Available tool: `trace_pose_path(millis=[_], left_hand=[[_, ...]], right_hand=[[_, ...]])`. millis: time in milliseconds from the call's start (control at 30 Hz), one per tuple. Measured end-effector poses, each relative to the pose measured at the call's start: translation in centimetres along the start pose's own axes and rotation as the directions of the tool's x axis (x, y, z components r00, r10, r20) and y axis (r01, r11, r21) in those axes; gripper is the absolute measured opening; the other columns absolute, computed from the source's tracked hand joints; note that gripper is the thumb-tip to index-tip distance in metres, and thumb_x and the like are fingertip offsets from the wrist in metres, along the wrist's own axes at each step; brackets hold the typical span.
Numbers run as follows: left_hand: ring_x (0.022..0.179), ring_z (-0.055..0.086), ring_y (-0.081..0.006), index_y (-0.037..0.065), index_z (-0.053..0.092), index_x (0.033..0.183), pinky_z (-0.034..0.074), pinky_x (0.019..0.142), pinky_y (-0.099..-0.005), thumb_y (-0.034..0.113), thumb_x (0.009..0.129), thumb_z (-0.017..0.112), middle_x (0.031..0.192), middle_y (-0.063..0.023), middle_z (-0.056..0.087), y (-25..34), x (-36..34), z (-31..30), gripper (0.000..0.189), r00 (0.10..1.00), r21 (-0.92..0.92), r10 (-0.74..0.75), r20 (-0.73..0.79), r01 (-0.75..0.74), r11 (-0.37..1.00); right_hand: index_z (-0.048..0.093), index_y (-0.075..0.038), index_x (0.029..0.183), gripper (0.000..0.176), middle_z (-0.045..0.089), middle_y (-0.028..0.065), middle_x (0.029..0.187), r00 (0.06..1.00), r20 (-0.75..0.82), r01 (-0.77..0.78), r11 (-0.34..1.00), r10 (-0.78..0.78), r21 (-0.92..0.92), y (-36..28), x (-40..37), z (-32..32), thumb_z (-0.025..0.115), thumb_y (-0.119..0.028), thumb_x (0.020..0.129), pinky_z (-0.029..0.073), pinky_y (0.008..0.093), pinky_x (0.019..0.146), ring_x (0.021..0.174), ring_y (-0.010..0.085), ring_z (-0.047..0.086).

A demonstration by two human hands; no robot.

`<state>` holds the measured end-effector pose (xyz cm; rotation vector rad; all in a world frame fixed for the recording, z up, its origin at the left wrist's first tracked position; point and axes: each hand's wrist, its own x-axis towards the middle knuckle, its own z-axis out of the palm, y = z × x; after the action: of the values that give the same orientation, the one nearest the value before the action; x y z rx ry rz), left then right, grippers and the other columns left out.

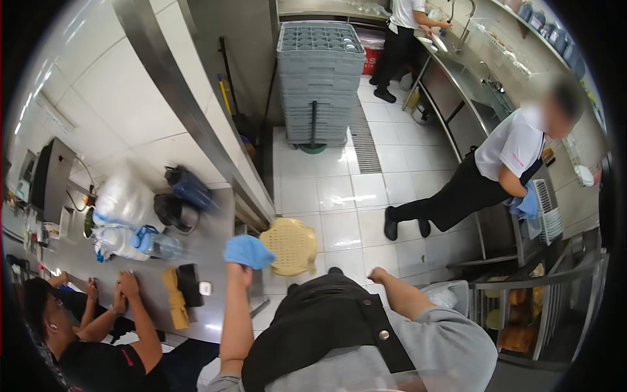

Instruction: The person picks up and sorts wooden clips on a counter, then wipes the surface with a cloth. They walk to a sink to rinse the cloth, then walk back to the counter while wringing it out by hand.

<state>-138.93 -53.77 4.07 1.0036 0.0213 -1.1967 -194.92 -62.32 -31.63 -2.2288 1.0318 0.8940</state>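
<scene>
My left hand (240,274) is closed around a light blue cloth (251,253), which bunches out above the fingers. The cloth is just beside the edge of the steel table and next to a yellow plastic stool (287,245) on the floor. Out to the other side, my right hand (377,275) is over the tiled floor with its fingers curled in; no object shows in it.
A seated person (98,346) leans on the steel table (219,261), which bears bottles and bags. Stacked grey dish racks (317,85) stand ahead. One person (503,150) is at the right counter, another (401,32) at the sink. A metal rack (509,285) stands right.
</scene>
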Motion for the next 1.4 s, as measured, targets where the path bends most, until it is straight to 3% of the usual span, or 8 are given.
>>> trace_pose_path(millis=[167, 233, 433, 700, 767, 1000, 1167, 1400], left_hand=[[0.124, 0.051, -0.0231, 0.011, 0.053, 0.130, 0.038, 0.108, -0.0467, 0.022, 0.096, 0.051, 0.127, -0.0039, 0.059, 6.7, -0.1, 5.3, 0.036, 0.893, -0.139, 0.386, 0.230, -0.362, 0.922], [0.129, 0.046, -0.0215, 0.006, 0.047, 0.139, 0.027, 0.115, -0.0365, 0.027, 0.101, 0.046, 0.135, -0.0041, 0.054, 5.8, 3.0, 2.6, 0.044, 0.818, -0.141, 0.535, 0.210, -0.516, 0.845], [0.127, 0.049, -0.0213, 0.006, 0.045, 0.141, 0.034, 0.111, -0.0373, 0.038, 0.102, 0.042, 0.137, -0.0072, 0.054, 2.9, -0.7, 10.5, 0.050, 0.926, 0.337, 0.324, 0.193, -0.372, 0.865], [0.121, 0.055, -0.0271, 0.005, 0.045, 0.139, 0.043, 0.106, -0.0447, 0.044, 0.100, 0.044, 0.135, -0.0119, 0.055, -4.9, -3.5, 13.3, 0.056, 0.812, 0.170, 0.104, 0.574, -0.242, 0.955], [0.125, 0.052, -0.0282, 0.005, 0.044, 0.140, 0.042, 0.106, -0.0474, 0.048, 0.100, 0.040, 0.138, -0.0126, 0.053, -5.8, -5.1, 14.9, 0.059, 0.772, 0.093, -0.090, 0.629, 0.040, 0.995], [0.130, 0.047, -0.0331, 0.006, 0.041, 0.142, 0.038, 0.109, -0.0505, 0.050, 0.099, 0.037, 0.144, -0.0133, 0.047, -7.6, -8.8, 19.4, 0.062, 0.721, 0.143, -0.285, 0.632, 0.253, 0.957], [0.130, 0.047, -0.0331, 0.008, 0.039, 0.144, 0.039, 0.108, -0.0527, 0.050, 0.097, 0.042, 0.145, -0.0130, 0.046, -7.6, -10.0, 20.6, 0.063, 0.723, 0.142, -0.303, 0.621, 0.277, 0.950], [0.133, 0.044, -0.0333, 0.005, 0.040, 0.143, 0.033, 0.113, -0.0495, 0.047, 0.099, 0.039, 0.146, -0.0142, 0.045, -9.3, -10.0, 22.9, 0.061, 0.789, 0.149, -0.212, 0.577, 0.153, 0.977]], right_hand=[[0.072, -0.005, 0.099, 0.034, 0.071, 0.0170, 0.099, 0.948, -0.254, -0.050, 0.880, 0.190, 0.473, -5.4, -4.7, -14.6, 0.069, -0.034, 0.081, 0.052, 0.0406, 0.085, 0.093, 0.0342, 0.067], [0.072, -0.005, 0.102, 0.033, 0.071, 0.0177, 0.100, 0.940, -0.266, -0.024, 0.819, 0.214, 0.573, -5.9, -5.5, -17.0, 0.069, -0.031, 0.082, 0.053, 0.0400, 0.084, 0.093, 0.0341, 0.068], [0.072, -0.006, 0.103, 0.031, 0.072, 0.0163, 0.097, 0.963, -0.158, -0.084, 0.799, 0.219, 0.596, -3.4, -7.7, -17.8, 0.070, -0.029, 0.083, 0.053, 0.0374, 0.080, 0.088, 0.0272, 0.068], [0.062, -0.004, 0.123, 0.042, 0.067, 0.0145, 0.114, 0.874, -0.459, 0.318, 0.529, 0.157, 0.787, -8.5, -11.2, -31.2, 0.064, -0.033, 0.093, 0.049, 0.0333, 0.088, 0.102, 0.0219, 0.062], [0.058, -0.003, 0.130, 0.057, 0.061, 0.0142, 0.127, 0.876, -0.475, 0.407, 0.407, 0.080, 0.818, -11.9, -14.6, -37.1, 0.052, -0.049, 0.097, 0.041, 0.0359, 0.101, 0.120, 0.0247, 0.054], [0.049, -0.003, 0.138, 0.072, 0.055, 0.0114, 0.135, 0.827, -0.370, 0.335, -0.157, -0.424, 0.929, -14.7, -14.8, -40.9, 0.030, -0.061, 0.100, 0.032, 0.0374, 0.110, 0.128, 0.0218, 0.048], [0.046, -0.006, 0.138, 0.056, 0.059, 0.0070, 0.125, 0.827, -0.474, 0.378, -0.326, -0.301, 0.866, -15.1, -20.7, -42.5, 0.064, -0.035, 0.094, 0.047, 0.0334, 0.097, 0.115, 0.0159, 0.057], [0.023, -0.008, 0.150, 0.073, 0.054, 0.0088, 0.132, 0.704, -0.632, 0.360, -0.604, -0.325, 0.711, -11.8, -21.0, -41.9, 0.065, -0.027, 0.093, 0.049, 0.0366, 0.096, 0.117, 0.0183, 0.057]])
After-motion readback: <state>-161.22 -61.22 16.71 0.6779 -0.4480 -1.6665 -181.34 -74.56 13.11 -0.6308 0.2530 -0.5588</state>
